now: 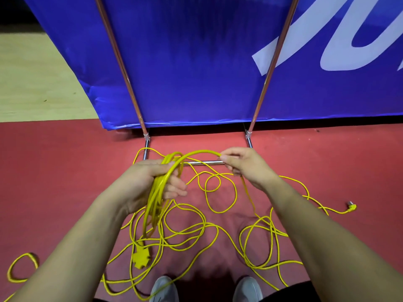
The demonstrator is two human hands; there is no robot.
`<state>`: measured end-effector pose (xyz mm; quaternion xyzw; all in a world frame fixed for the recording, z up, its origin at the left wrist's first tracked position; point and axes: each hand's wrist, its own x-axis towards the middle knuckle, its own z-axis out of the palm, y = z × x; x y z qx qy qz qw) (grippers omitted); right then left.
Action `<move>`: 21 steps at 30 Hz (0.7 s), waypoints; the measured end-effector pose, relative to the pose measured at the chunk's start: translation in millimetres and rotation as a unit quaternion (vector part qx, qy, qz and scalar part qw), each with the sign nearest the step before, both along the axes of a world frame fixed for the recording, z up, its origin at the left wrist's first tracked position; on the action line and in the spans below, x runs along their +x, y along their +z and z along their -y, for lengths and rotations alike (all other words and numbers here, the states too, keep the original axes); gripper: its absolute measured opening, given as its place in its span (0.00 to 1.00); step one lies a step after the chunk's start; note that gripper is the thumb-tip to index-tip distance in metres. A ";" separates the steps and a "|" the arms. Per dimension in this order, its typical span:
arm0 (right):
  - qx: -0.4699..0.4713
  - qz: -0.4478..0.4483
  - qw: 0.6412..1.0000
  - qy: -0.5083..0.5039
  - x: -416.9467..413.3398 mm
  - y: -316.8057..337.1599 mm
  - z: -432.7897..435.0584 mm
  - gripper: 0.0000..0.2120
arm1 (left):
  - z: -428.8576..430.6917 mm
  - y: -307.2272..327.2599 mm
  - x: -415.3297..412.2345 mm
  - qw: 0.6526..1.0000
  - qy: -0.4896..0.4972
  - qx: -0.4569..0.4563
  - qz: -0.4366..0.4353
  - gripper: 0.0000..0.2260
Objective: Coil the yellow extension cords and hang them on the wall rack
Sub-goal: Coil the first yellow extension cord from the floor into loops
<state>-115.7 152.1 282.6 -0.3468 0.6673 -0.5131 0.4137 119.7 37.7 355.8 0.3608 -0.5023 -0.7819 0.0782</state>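
Observation:
My left hand (152, 182) grips a bundle of several loops of yellow extension cord (157, 199). The loops hang down from it, and a yellow multi-outlet socket end (140, 258) dangles at the bottom. From the bundle a strand arcs over to my right hand (244, 166), which pinches it between thumb and fingers, then the strand drops to the floor. The loose cord (207, 227) lies tangled in loops on the red floor under my arms. A yellow plug (351, 207) lies at the far right.
A metal rack frame (202, 163) with two slanted poles stands just ahead, in front of a blue banner (196, 62). Another yellow cord loop (19, 267) lies at the lower left. My grey shoes (163, 288) are at the bottom edge.

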 end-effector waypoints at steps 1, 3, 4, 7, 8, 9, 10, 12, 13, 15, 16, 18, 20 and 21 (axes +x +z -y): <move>-0.002 -0.027 1.000 0.009 2.4 7.1 2.6 0.03 | -1.3 -0.3 -0.1 1.000 0.000 0.005 0.008 0.08; 0.005 -0.112 0.993 0.047 11.5 23.7 6.0 0.03 | -2.8 -0.2 0.0 1.000 -0.003 0.012 0.014 0.07; 0.004 -0.152 0.986 0.071 18.0 34.0 7.2 0.02 | -3.0 -0.1 0.0 1.000 -0.006 0.017 0.014 0.08; -0.013 -0.280 0.944 0.174 42.9 68.0 12.8 0.05 | -3.4 -3.9 -1.2 0.999 -0.029 0.018 0.016 0.08; -0.021 -0.324 0.922 0.209 54.1 78.6 14.8 0.06 | -4.1 -5.7 -2.0 0.999 -0.037 0.008 0.019 0.07; -0.033 -0.369 0.898 0.235 65.9 87.8 16.8 0.06 | -4.8 -8.0 -2.3 0.999 -0.046 -0.006 0.019 0.07; -0.049 -0.411 0.876 0.248 77.3 95.5 18.2 0.05 | -5.7 -9.6 -2.4 0.998 -0.055 -0.021 0.016 0.11; -0.083 -0.450 0.856 0.241 92.3 101.9 19.4 0.05 | -6.8 -10.1 -1.3 0.997 -0.070 -0.020 -0.001 0.17; -0.090 -0.432 0.868 0.228 93.9 101.8 19.0 0.06 | -6.7 -8.5 -0.4 0.997 -0.079 -0.003 -0.017 0.16; -0.075 -0.329 0.917 0.211 86.4 94.1 17.4 0.10 | -3.9 -3.8 1.7 0.995 -0.077 0.035 -0.048 0.09; -0.064 -0.272 0.937 0.211 79.1 85.9 16.2 0.11 | -1.7 -2.4 2.2 0.995 -0.066 0.047 -0.056 0.08; -0.021 -0.233 0.946 0.225 58.9 58.9 14.6 0.10 | 2.1 -1.7 2.9 0.995 -0.040 0.065 -0.061 0.08; 0.055 -0.253 0.935 0.242 35.9 25.1 9.8 0.14 | 4.6 0.6 3.5 0.994 -0.021 0.080 -0.067 0.10; 0.091 -0.248 0.934 0.242 24.8 7.7 5.2 0.15 | 6.0 1.8 4.4 0.994 -0.012 0.084 -0.072 0.11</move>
